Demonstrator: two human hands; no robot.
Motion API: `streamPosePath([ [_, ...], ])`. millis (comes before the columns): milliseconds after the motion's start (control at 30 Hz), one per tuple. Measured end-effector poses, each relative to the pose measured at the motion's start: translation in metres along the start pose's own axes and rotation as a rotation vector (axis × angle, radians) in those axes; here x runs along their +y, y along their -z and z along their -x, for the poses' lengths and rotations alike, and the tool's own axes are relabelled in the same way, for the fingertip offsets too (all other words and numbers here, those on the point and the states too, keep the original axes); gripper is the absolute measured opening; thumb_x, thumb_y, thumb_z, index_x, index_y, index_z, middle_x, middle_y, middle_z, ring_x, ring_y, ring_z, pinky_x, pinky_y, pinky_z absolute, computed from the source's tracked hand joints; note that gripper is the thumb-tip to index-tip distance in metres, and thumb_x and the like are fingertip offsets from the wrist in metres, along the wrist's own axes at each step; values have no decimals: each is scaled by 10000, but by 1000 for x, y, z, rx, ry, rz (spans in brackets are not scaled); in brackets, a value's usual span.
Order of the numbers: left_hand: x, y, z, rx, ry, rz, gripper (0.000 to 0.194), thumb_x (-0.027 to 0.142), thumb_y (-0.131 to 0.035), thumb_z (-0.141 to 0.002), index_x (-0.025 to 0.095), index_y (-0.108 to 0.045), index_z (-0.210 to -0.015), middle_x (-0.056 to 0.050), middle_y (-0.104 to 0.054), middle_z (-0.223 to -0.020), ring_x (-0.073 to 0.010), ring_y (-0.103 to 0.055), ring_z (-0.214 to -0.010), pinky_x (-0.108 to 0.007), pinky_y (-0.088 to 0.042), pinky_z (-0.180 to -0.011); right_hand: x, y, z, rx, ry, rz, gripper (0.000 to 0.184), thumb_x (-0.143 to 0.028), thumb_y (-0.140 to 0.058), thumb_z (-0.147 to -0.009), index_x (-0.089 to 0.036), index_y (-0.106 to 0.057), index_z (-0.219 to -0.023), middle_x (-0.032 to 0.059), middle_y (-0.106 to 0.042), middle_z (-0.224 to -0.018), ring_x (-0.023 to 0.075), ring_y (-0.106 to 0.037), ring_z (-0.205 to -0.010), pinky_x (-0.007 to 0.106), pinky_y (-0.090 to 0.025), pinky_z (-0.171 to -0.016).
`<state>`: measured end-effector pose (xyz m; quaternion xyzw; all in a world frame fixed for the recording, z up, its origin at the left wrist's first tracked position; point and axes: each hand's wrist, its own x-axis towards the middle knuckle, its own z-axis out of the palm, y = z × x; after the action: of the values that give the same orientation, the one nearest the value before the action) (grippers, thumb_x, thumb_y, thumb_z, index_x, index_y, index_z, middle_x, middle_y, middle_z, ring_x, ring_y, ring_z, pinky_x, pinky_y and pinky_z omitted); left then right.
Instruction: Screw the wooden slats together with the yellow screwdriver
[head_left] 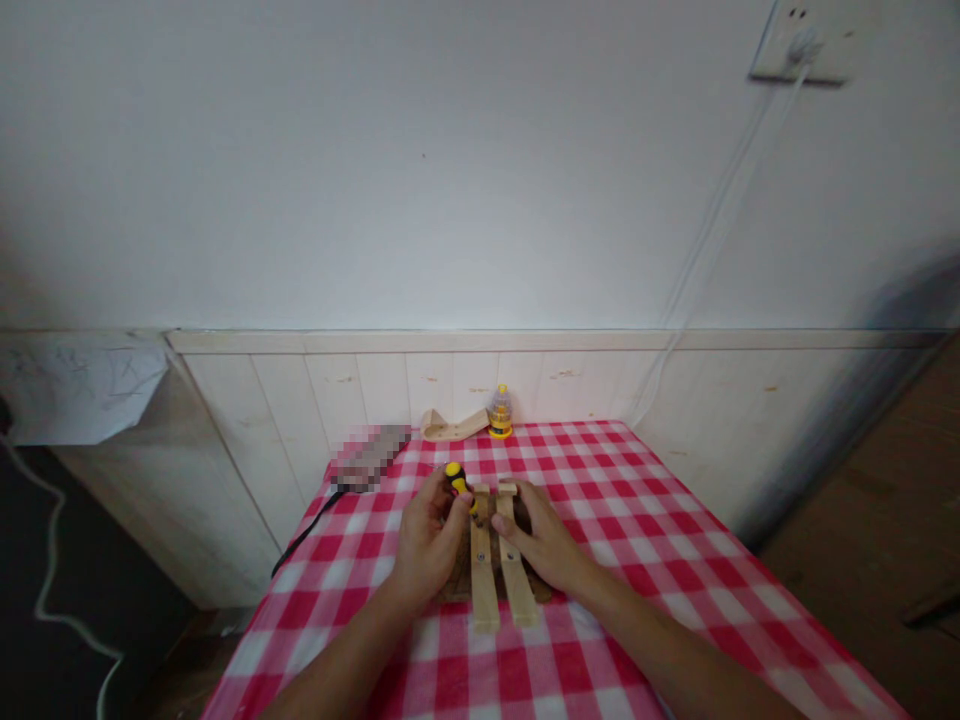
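My left hand (431, 530) is closed around a short yellow and black screwdriver (454, 472), its handle end pointing up and its shaft toward the left wooden strip (484, 585). My right hand (546, 535) grips the right wooden strip (519, 590), thumb on top and fingers around its far side. Both strips lie side by side, long ends toward me, on a brown board (540, 592). A dark screw head shows in each strip. Whether the screwdriver's tip touches a screw cannot be made out.
A red-and-white checked cloth (637, 560) covers the table. By the wall stand a bent wooden piece (454, 430) and a clear bottle with yellow parts (500, 413). A pixelated object (371, 460) with a black cord lies at the far left. A white cable hangs from the wall socket (806, 45).
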<state>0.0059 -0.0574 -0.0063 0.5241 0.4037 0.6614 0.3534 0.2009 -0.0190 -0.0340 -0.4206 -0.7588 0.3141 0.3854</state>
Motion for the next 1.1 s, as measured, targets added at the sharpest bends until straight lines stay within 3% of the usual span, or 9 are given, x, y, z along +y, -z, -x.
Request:
streamPosePath([
  [100, 1, -2, 1, 85, -63, 63, 503, 423, -768, -941, 229, -589, -1369, -18, -747, -957, -154, -707, -809, -249, -557, -743, 0, 0, 0, -5, 7, -17, 384, -507, -665, -1006, -226, -628, -1265, 136, -689, -1299, 343, -618, -1241, 533, -508, -1058],
  [167, 2, -2, 2, 99, -101, 75, 521, 411, -766, -946, 236, -576, -1399, -30, -752, -996, -154, -712, -840, -252, -559, -761, 1, 0, 0, -4, 15, -22, 397, -538, -658, -1011, -225, -633, -1254, 135, -690, -1293, 342, -616, -1244, 527, -512, -1052],
  [600, -7, 6, 11, -21, -52, -79, 466, 381, -792, -903, 247, -670, -1332, -40, -771, -979, -165, -724, -746, -256, -571, -675, 0, 1, 1, 11, 42, -7, 456, -613, -649, -1016, -243, -632, -1283, 127, -694, -1290, 328, -626, -1226, 520, -503, -1070],
  [833, 2, 5, 8, 30, -183, -269, 403, 313, -872, -802, 242, -750, -1179, 57, -647, -698, -106, -595, -542, -194, -483, -526, -2, 1, 1, 9, 13, 6, 527, -680, -636, -1002, -229, -634, -1276, 138, -696, -1290, 338, -631, -1230, 508, -511, -1049],
  [1100, -6, 6, 9, 83, -172, -203, 328, 323, -846, -846, 236, -760, -1151, -2, -746, -858, -155, -695, -712, -248, -574, -684, -2, 1, 0, 8, 21, 12, 479, -658, -635, -1008, -239, -641, -1241, 127, -701, -1265, 329, -632, -1206, 500, -510, -1043],
])
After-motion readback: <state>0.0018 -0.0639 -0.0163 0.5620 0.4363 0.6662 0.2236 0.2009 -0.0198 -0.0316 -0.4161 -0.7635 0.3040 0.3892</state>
